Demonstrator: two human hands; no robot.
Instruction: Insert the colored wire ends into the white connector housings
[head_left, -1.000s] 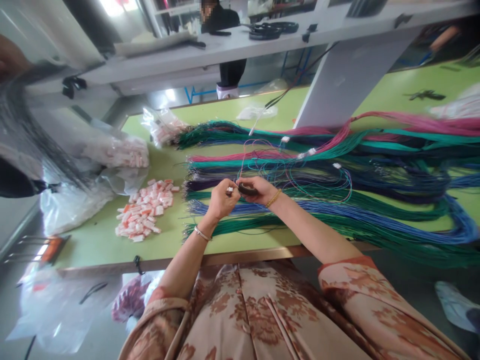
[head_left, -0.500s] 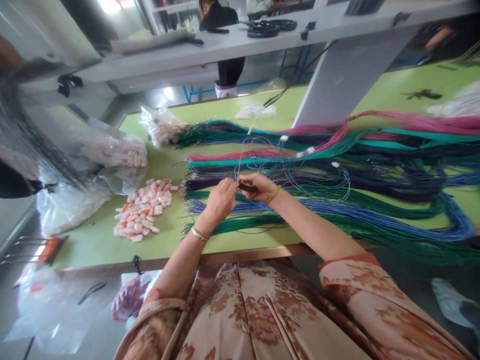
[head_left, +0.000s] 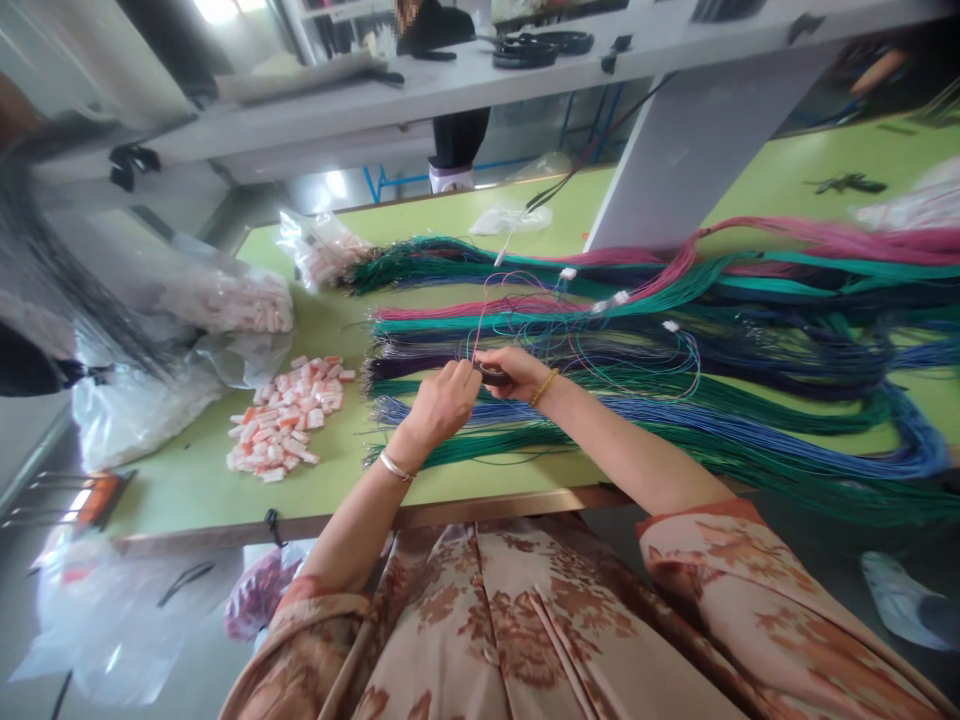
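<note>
Fingertip to fingertip, my two hands meet above the wire bundles. My left hand is closed in a pinch; what its fingers hold is hidden. My right hand is closed around a small black tool, whose exact kind I cannot make out. Thin pink and teal wires rise from where the fingertips meet and loop off to the right. White connectors sit on such wires behind my hands. Beneath lie long bundles of green, blue and pink wires, their ends towards the left.
A heap of white and orange connector housings lies left on the green table. Plastic bags of similar pieces stand behind it. A grey shelf crosses the back, with black scissors on it. Another person is beyond.
My left hand has shifted very slightly to the right, closer against my right fingertips. The black tool has turned a little in my right hand. The wires and connectors around have not visibly moved.
</note>
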